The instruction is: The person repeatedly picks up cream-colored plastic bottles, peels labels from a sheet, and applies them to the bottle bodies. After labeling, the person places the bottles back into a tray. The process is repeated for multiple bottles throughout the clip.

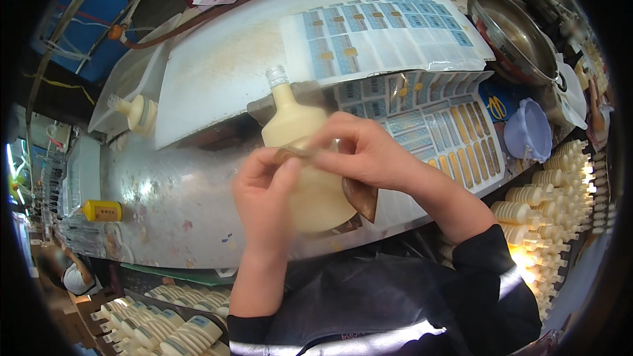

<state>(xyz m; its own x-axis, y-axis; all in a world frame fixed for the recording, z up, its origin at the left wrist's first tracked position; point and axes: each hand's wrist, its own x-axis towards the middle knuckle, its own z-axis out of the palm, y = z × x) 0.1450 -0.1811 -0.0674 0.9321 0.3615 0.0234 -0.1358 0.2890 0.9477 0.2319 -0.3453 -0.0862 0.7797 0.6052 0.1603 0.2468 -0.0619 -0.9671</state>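
A cream bottle (290,117) with a clear ridged neck lies in front of me on the table, its neck pointing away. Over its body, my left hand (264,188) and my right hand (359,151) meet, thumbs and fingers pinched on a thin golden-brown strip (293,153), slightly blurred. A flat, pointed brown piece (361,199) sticks out below my right palm, apparently tucked under its fingers; its grip is hidden. Beyond the right hand are printed sheets with blue decals (409,125) and rows of gold and brown strips (471,138).
Another cream bottle (142,113) rests by a pale tray (105,109) at left, and a yellow bottle (102,211) lies nearer. A metal basin (514,29), lilac bucket (529,130) and yellow-handled scissors (496,107) are at right. Cream bottles are stacked right (547,204) and lower left (188,333).
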